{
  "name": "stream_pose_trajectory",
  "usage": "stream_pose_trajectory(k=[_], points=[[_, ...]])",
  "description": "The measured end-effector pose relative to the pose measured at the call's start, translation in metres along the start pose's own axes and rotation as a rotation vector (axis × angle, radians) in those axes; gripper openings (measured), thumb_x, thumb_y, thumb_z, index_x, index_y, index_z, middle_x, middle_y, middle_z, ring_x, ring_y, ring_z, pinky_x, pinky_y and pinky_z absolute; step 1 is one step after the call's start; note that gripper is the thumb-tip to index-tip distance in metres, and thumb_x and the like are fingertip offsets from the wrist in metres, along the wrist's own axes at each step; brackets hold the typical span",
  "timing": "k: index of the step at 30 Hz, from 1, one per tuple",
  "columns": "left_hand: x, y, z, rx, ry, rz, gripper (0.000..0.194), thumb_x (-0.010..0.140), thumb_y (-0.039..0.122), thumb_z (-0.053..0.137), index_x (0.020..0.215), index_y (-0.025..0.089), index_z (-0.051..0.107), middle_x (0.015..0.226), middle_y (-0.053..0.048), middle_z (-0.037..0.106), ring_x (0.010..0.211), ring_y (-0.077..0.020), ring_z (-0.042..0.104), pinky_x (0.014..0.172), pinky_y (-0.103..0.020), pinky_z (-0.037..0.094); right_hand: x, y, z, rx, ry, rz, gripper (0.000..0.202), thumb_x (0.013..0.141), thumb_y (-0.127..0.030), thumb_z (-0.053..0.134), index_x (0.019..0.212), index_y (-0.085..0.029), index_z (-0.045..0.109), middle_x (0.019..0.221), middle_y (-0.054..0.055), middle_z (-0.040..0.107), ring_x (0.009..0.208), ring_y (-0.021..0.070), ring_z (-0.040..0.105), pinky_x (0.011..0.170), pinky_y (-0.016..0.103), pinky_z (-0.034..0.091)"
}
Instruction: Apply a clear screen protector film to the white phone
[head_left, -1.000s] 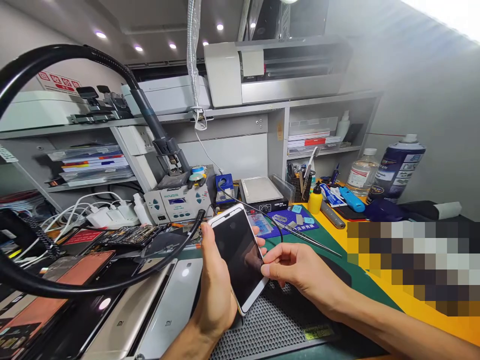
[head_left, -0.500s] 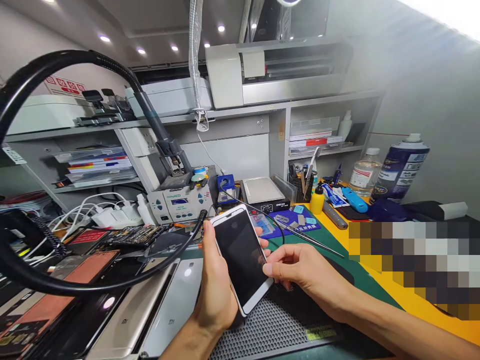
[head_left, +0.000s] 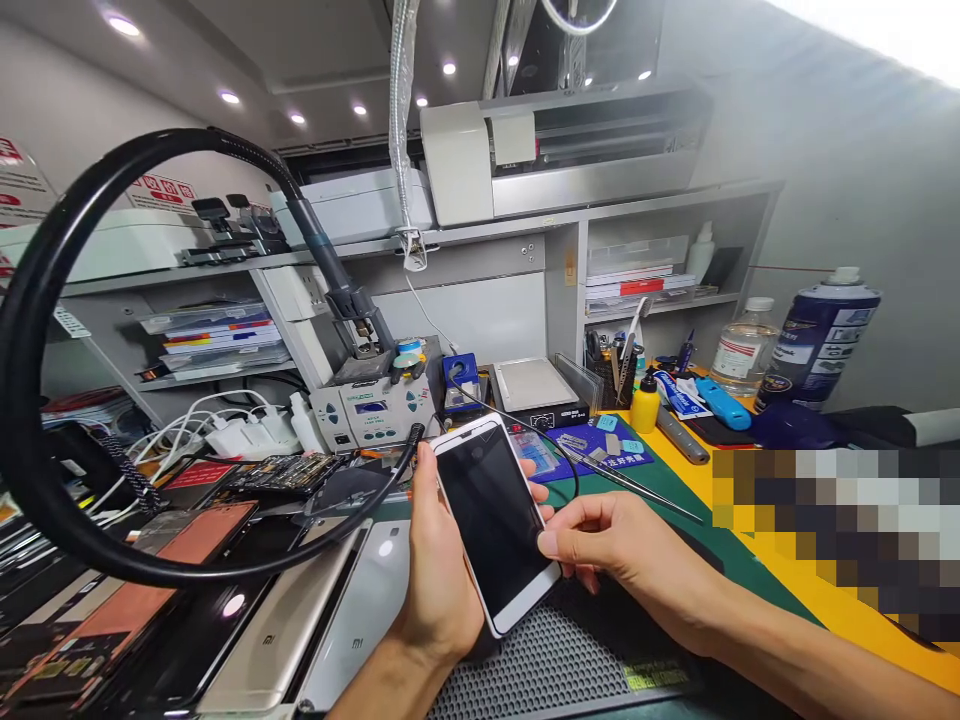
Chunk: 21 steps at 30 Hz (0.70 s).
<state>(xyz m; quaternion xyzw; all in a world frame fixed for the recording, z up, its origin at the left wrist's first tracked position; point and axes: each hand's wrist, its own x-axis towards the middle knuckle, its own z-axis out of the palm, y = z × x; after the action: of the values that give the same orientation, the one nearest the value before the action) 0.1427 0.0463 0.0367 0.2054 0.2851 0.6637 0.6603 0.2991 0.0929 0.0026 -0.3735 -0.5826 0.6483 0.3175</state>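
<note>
A white-framed phone [head_left: 495, 520] with a dark screen is held tilted above a perforated black mat [head_left: 555, 660]. My left hand [head_left: 442, 570] wraps round its left side and back, with fingertips showing past the right edge. My right hand [head_left: 607, 540] is closed, thumb and index finger pinched at the lower right edge of the phone. The other fingers of that hand are partly hidden behind the phone.
Several phones, one gold [head_left: 274, 625], lie at the left under a black hose [head_left: 30, 400]. A soldering station [head_left: 375, 405] stands behind. Tweezers [head_left: 637, 485], a yellow bottle [head_left: 644, 405] and a spray can [head_left: 821, 340] are to the right.
The view has shifted slightly, so most things appear a little further right. Both hands keep the same hold on the phone.
</note>
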Motion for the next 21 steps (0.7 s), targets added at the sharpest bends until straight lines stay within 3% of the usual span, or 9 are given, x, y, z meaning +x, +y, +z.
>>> stream_pose_trajectory(k=[7,21], points=[[-0.0026,0.0025,0.0026,0.044,0.019,-0.048,0.077,0.085,0.074,0.039,0.108,0.007,0.07,0.085,-0.017,0.074,0.078,-0.0323,0.072,0.077,-0.048,0.056,-0.0002,-0.0016,0.0007,0.008,-0.006,0.016,0.03,0.065,-0.042,0.083,0.063,-0.016,0.068,0.059,-0.001,0.06,0.053,0.0107,0.046,0.051,0.024,0.036],[-0.002,0.0033,-0.0014,0.14,0.004,0.007,0.078,0.087,0.073,0.036,0.103,0.005,0.071,0.085,-0.02,0.075,0.08,-0.035,0.072,0.079,-0.049,0.054,-0.0027,-0.0027,0.0007,0.002,-0.02,0.004,0.027,0.069,-0.039,0.081,0.063,-0.016,0.068,0.06,-0.001,0.06,0.053,0.0101,0.047,0.052,0.024,0.034]])
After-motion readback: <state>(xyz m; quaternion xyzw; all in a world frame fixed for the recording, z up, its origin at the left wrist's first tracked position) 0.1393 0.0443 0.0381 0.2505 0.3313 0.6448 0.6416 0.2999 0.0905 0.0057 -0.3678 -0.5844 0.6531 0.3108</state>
